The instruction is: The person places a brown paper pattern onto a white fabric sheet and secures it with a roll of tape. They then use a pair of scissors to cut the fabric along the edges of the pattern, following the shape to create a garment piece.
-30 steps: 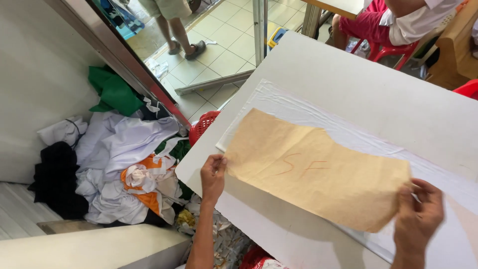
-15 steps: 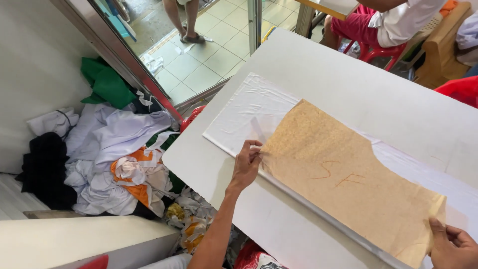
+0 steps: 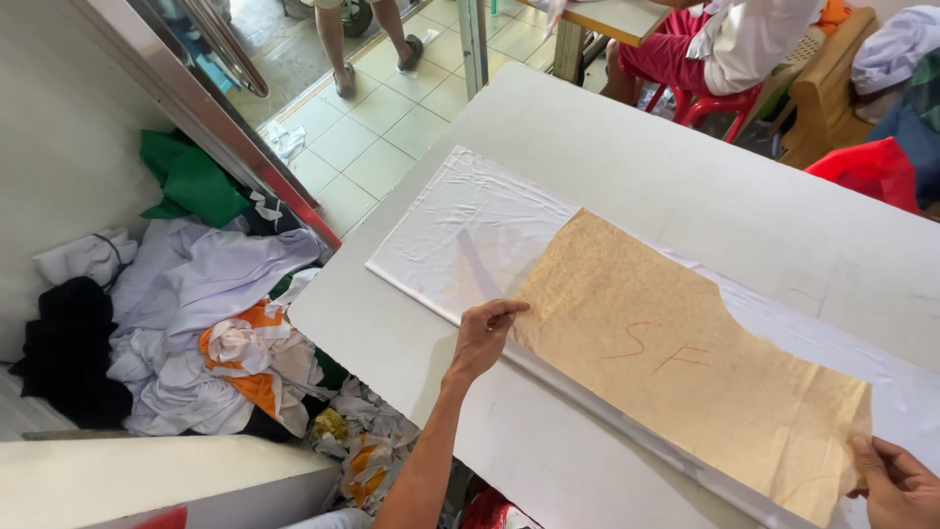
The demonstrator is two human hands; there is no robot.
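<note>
Both hands are on the brown paper pattern [image 3: 685,367] right now: the right hand [image 3: 896,482] sits at the near right corner of the shot, fingers curled and pinching the pattern's near right end, while the left hand [image 3: 483,335] is further left with its fingertips closed on the pattern's left edge, arm coming up from the bottom of the frame. That pattern lies flat on a long strip of white fabric [image 3: 470,230], which runs diagonally from far left to near right across the white desk [image 3: 685,167], and the paper covers most of the strip's right part, so only the left end of the cloth shows bare. There's some red scribble on the paper. Down on the floor to the left of the desk there's a messy pile of clothes [image 3: 196,333], mostly white stuff with an orange bit, plus something black on the far left and a green piece [image 3: 191,181] a bit further back. Beyond the desk, a seated person in red trousers and a white top on a red chair [image 3: 720,98], and someone standing in sandals [image 3: 377,59] on the tiled floor by the far left.
</note>
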